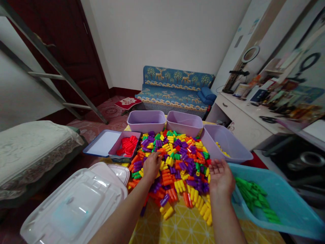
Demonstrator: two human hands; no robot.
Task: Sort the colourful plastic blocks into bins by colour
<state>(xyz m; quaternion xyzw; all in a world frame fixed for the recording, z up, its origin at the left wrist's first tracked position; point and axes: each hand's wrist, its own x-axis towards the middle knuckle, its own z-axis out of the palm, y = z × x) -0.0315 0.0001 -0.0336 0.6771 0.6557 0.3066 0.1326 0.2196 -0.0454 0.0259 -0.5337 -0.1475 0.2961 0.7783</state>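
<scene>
A big heap of small plastic pegs in red, orange, yellow, green and purple covers a yellow patterned tabletop. My left hand rests palm down on the heap's left side, fingers curled into the pegs; what they hold, if anything, is hidden. My right hand hovers at the heap's right edge, fingers spread and nothing in it, right beside a light blue bin holding green pegs.
Three lilac bins stand behind the heap: left, middle, and right with a few yellow pegs. A small tray of red pegs sits on a blue lid. A clear plastic lid lies front left.
</scene>
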